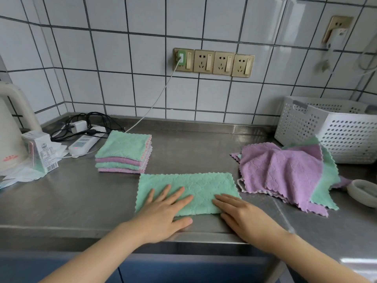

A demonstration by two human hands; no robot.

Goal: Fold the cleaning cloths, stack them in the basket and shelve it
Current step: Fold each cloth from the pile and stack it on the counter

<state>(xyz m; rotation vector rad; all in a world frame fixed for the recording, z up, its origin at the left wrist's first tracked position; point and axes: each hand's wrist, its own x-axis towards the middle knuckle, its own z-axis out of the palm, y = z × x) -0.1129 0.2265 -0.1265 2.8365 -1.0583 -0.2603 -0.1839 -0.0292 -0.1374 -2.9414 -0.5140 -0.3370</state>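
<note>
A green cloth (195,185), folded into a long rectangle, lies flat near the counter's front edge. My left hand (163,213) rests palm down on its left part with fingers spread. My right hand (244,217) lies flat on its right end, fingers apart. Behind it to the left stands a neat stack of folded cloths (124,153), green and purple. A loose pile of unfolded purple and green cloths (285,174) lies to the right. The white perforated basket (330,127) sits at the back right against the tiled wall.
On the steel counter (71,197), a white kettle (10,127), a small carton (40,152) and a power strip with cables (83,144) crowd the left. A charger cable (159,97) hangs from the wall sockets. A round white dish (363,193) sits far right.
</note>
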